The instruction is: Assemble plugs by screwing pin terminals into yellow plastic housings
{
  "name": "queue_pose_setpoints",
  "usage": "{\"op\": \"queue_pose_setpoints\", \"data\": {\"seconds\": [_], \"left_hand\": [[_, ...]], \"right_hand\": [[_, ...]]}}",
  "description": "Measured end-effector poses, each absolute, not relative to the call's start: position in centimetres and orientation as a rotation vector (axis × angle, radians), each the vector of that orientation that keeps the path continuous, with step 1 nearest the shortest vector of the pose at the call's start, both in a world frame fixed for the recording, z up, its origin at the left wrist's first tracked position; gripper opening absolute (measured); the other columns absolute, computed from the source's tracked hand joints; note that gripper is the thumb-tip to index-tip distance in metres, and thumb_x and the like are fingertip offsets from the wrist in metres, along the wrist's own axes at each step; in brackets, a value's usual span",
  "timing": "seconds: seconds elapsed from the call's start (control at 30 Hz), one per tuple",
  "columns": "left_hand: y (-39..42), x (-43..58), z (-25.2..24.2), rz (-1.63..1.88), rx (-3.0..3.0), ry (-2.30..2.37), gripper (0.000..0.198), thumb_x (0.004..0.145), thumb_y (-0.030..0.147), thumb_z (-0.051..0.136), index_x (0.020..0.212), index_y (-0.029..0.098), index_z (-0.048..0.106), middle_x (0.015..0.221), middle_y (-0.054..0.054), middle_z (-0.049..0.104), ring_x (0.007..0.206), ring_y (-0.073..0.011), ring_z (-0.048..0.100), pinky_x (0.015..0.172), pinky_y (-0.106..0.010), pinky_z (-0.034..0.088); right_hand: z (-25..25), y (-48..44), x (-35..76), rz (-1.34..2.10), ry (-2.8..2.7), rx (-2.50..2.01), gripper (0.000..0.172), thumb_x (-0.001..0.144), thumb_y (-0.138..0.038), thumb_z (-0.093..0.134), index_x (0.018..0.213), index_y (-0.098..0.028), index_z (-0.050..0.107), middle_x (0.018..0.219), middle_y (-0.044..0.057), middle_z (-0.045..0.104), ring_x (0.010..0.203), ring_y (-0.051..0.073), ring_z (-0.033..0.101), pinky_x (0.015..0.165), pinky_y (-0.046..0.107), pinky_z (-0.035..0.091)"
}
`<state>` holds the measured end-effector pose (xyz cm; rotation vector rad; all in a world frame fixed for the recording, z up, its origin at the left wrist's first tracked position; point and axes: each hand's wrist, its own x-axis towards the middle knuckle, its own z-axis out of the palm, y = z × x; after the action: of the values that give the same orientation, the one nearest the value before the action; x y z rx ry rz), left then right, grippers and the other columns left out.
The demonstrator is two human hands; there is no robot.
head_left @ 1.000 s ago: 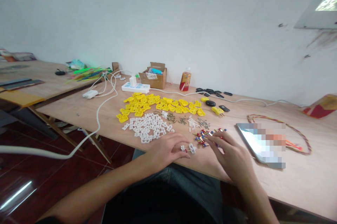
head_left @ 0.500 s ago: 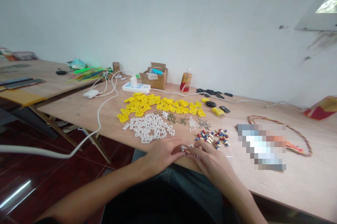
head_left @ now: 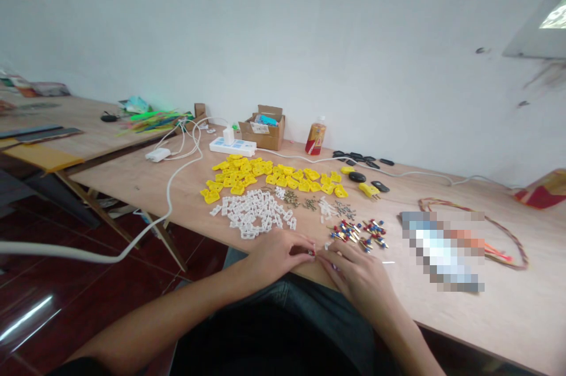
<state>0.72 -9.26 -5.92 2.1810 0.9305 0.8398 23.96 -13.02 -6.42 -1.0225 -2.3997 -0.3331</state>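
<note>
At the table's front edge my left hand (head_left: 278, 255) pinches a small part with red and white on it (head_left: 312, 251), mostly covered by the fingertips. My right hand (head_left: 358, 270) is closed right beside it, fingertips nearly meeting the left ones; what it grips is hidden. A bit of white plastic (head_left: 327, 246) shows by its fingers. Beyond my left hand lies a heap of white plastic frames (head_left: 256, 214). Brass pins with red and blue collars (head_left: 347, 230) lie beyond my right hand. Small screws (head_left: 345, 210) and white sticks (head_left: 326, 208) are scattered behind them.
Yellow plug shells (head_left: 241, 172) spread behind the white frames. A white power strip (head_left: 232, 146), an open cardboard box (head_left: 267, 134) and a bottle (head_left: 315, 137) stand along the wall. A white cable (head_left: 170, 187) hangs at the left. A twisted cord (head_left: 508, 234) curves at right.
My fingertips have drawn closer around the small part, so the brass pin seen between them before is now mostly hidden. The whole view has shifted slightly.
</note>
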Motion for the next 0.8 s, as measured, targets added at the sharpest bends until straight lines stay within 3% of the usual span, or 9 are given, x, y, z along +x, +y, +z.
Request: {"op": "queue_pose_setpoints", "data": {"seconds": [0.23,0.63,0.8], "left_hand": [[-9.1,0.7,-5.5,0.826,2.159,0.902,0.019,0.089,0.017,0.084,0.108,0.021,0.084,0.116,-0.005,0.084,0.113,-0.0231,0.079,0.106,-0.034,0.056],[-9.0,0.0,-5.0,0.932,2.266,0.915,0.020,0.102,0.021,0.070,0.117,0.022,0.083,0.124,-0.005,0.081,0.118,-0.0237,0.076,0.111,-0.038,0.055],[-4.9,-1.5,-1.7,0.935,2.507,1.124,0.024,0.102,0.016,0.065,0.117,0.022,0.082,0.119,-0.007,0.083,0.110,-0.0257,0.077,0.102,-0.038,0.057]], "right_hand": [[-6.6,-12.9,24.2,-0.508,-2.427,-0.956,0.027,0.110,-0.020,0.050,0.110,-0.019,0.077,0.097,0.009,0.079,0.080,0.019,0.076,0.070,0.028,0.057],[-6.3,-12.7,24.5,-0.327,-2.187,-1.093,0.030,0.109,-0.026,0.051,0.113,-0.024,0.082,0.098,0.008,0.078,0.082,0.020,0.079,0.069,0.028,0.061],[-4.2,-10.1,25.5,-0.389,-2.152,-1.214,0.027,0.106,-0.029,0.056,0.099,-0.026,0.082,0.103,0.006,0.083,0.084,0.018,0.081,0.062,0.024,0.057]]}}
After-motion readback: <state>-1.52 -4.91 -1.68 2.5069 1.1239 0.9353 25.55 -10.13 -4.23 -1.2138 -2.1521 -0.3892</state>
